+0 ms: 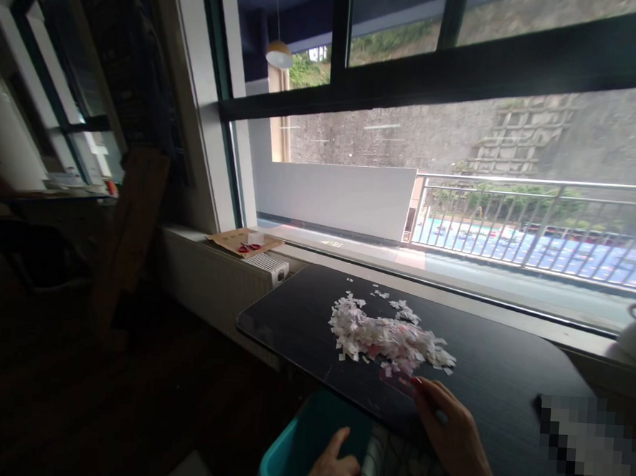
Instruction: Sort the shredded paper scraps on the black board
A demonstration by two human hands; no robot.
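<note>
A pile of small torn white and pinkish paper scraps [384, 335] lies on the dark table [292, 315]. My right hand [450, 422] is at the pile's near edge, its fingers pinched on a thin, see-through reddish flat piece [395, 381]. The exact kind of this piece is hard to make out. Lower down, my left hand [330, 472] hovers over or beside the teal bin [277, 454] below the table's front edge. Its index finger points outward while the other fingers are partly curled, and nothing shows in it.
Red-handled scissors [249, 248] rest on a brown paper envelope [232, 240] on the sill, near a white radiator [267, 266]. A blurred-out flat object [590, 448] lies at the table's right. Behind stands a large window; a wooden board [129, 234] leans at left.
</note>
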